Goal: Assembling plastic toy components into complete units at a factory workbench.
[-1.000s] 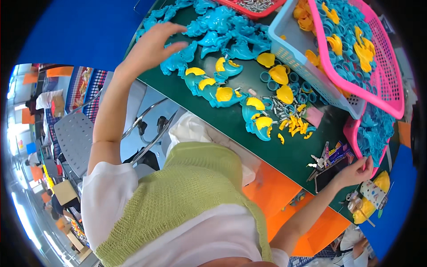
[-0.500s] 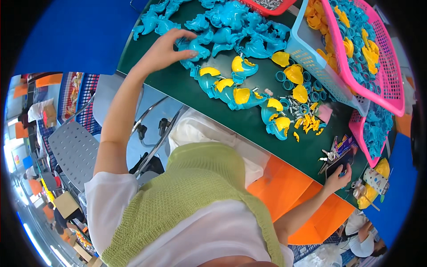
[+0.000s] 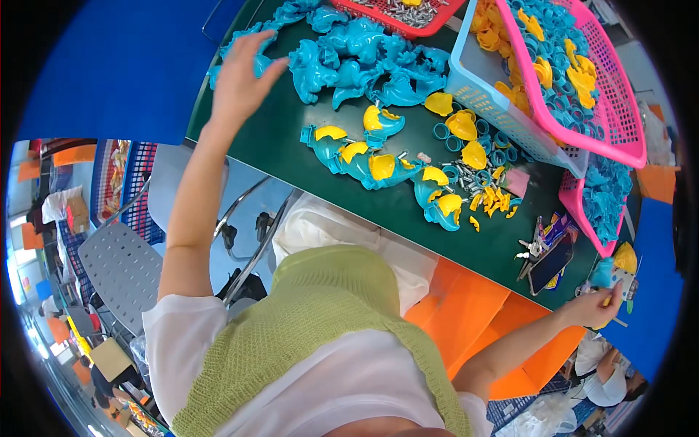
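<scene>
My left hand (image 3: 240, 84) is raised over the far left of the green table, thumb and fingers spread, holding nothing. Several glossy blue plastic shells (image 3: 357, 44) are heaped beside it. At the right table end my right hand (image 3: 593, 309) has its fingers closed beside a patterned white cup-like thing (image 3: 624, 279); what they grip is not clear. A dark phone (image 3: 551, 264) lies near that hand, with keys (image 3: 535, 247) next to it. Across the middle runs a row of blue shells fitted with yellow pieces (image 3: 382, 167).
A red basket (image 3: 415, 30) of small metal parts stands at the back. A light blue basket (image 3: 495, 109) and pink baskets (image 3: 633, 149) of blue and yellow parts fill the right. Blue rings (image 3: 453, 143), screws and yellow bits lie before them. A grey chair (image 3: 120, 262) stands left.
My left hand has come away from the blue shells, moving left with its fingers open. My right hand has left the phone and moved right to the patterned thing. The view has shifted slightly.
</scene>
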Available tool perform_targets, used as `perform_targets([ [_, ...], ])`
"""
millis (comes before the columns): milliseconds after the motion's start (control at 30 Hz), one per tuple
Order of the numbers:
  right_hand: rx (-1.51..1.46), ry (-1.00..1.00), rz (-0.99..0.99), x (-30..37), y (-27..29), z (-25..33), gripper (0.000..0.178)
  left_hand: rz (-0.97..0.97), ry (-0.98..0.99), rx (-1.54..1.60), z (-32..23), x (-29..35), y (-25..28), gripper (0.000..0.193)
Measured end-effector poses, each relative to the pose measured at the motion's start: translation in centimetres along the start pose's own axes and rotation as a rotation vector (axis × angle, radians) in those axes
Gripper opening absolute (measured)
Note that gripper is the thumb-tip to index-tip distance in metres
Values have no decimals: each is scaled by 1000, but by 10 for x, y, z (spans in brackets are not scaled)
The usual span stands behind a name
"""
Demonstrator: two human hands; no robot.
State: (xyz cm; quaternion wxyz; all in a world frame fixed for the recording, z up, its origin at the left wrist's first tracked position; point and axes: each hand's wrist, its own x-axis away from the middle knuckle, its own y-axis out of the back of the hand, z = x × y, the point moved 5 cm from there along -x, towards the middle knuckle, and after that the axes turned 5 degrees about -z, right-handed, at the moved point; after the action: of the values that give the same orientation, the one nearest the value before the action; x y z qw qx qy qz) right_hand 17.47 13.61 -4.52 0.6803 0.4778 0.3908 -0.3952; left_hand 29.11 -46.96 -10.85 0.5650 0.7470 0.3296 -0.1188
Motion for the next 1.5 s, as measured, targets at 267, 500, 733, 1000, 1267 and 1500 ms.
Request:
perform_targets([
  [267, -375, -129, 259, -31, -85, -34, 31, 12, 158, -292, 95, -10, 7, 60],
  [500, -914, -1091, 200, 87, -77, -77, 39, 83, 54, -146, 61, 5, -28, 49],
  [733, -1214, -1730, 436, 76, -104, -36, 21, 23, 84, 10, 15, -8, -18, 42],
  [1000, -1154, -1825, 601, 62, -130, -28, 29, 33, 112, 219, -1, 1, 13, 31],
  [1267, -1345, -1996, 581, 30, -158, -58, 34, 110, 78, 363, -27, 2, 14, 27],
  [1500, -1385, -1976, 594, -40, -180, -91, 29, 88, 77, 425, -33, 3, 38, 24],
])
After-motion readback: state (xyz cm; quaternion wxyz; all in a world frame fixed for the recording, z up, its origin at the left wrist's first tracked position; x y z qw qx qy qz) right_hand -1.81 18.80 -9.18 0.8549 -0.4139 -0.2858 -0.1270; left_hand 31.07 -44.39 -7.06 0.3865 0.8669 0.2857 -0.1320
